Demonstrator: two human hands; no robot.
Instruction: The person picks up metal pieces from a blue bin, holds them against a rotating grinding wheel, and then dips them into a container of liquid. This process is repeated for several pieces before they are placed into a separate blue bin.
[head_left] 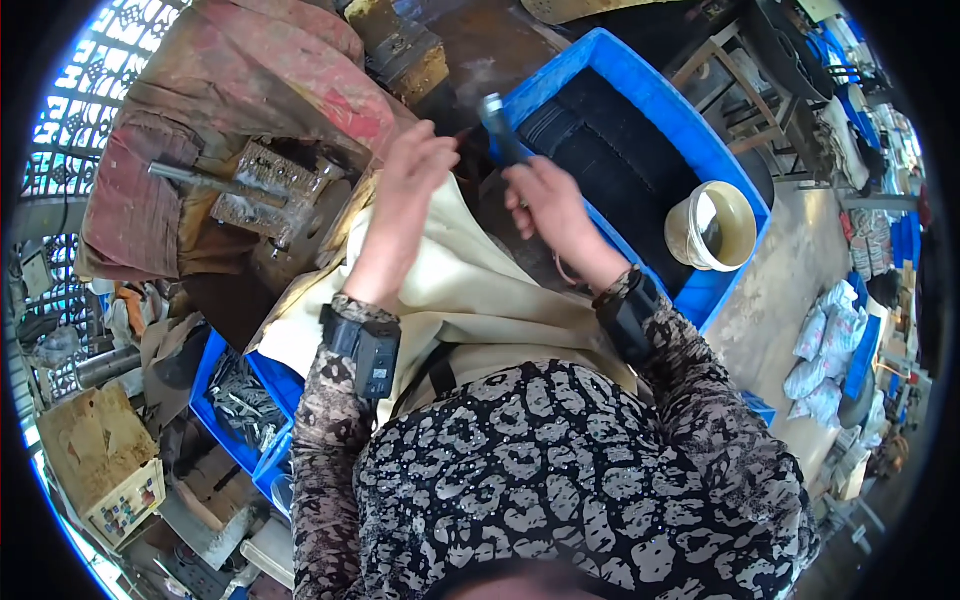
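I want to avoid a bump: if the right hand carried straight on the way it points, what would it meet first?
Probably the near wall of the big blue plastic crate: the right hand, holding a dark narrow tool, points up toward it, though depth is unclear.

Brown cardboard box [100,460] lower left; pale filled sacks [825,350] heaped at right floor.

Long sleeves in black-and-grey animal print; a black band on each wrist; cream apron [470,290].

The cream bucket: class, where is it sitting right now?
In the head view, the cream bucket stands at the right, inside the big blue crate near its right wall, beyond the right hand.
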